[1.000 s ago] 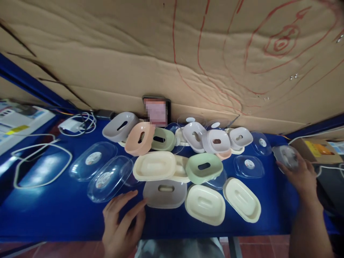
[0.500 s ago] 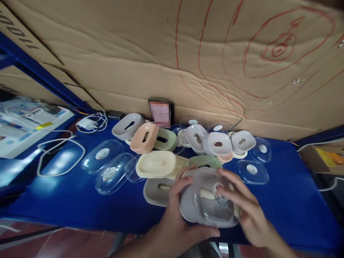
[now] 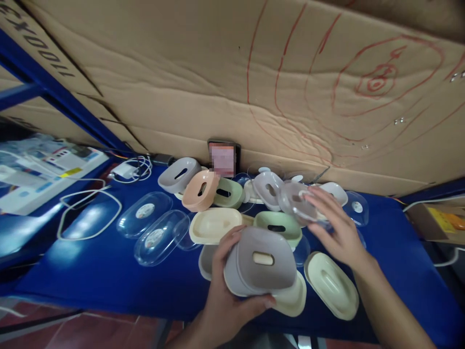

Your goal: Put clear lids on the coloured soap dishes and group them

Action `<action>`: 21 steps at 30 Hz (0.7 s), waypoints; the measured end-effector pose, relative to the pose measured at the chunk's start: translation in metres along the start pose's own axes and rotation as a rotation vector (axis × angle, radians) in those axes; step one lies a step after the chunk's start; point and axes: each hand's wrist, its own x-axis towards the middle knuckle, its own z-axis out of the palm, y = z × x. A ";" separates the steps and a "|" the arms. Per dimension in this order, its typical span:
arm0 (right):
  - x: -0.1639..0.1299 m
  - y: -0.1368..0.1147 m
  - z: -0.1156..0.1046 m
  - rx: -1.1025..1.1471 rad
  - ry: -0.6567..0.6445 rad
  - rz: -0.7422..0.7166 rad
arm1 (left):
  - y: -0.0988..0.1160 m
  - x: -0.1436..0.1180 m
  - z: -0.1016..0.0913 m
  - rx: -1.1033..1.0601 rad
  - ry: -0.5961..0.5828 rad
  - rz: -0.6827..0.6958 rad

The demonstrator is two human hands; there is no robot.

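Left hand (image 3: 225,295) has its fingers closed around a grey soap dish (image 3: 259,261), held tilted just above the near edge of the blue worktop (image 3: 90,276). Right hand (image 3: 337,232) grips a clear lid (image 3: 300,206) over the back row. Risk: the tilted dish could slip onto the cream tray (image 3: 330,285) below. Dishes crowd the centre; open room lies left.

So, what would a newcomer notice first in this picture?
Probably the grey soap dish gripped in the left hand at front centre, and the right hand lifting a clear lid. Behind, more pastel dishes crowd the blue table, below cardboard scrawled with red lines.
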 end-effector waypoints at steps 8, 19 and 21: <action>0.018 0.079 0.001 -0.140 -0.147 0.115 | -0.002 0.004 -0.007 0.072 0.070 -0.016; 0.011 -0.045 0.008 0.027 -0.283 -0.259 | 0.006 0.025 0.014 0.162 0.118 0.048; 0.008 -0.062 0.013 0.069 -0.300 -0.277 | 0.008 0.028 0.016 0.165 0.097 0.072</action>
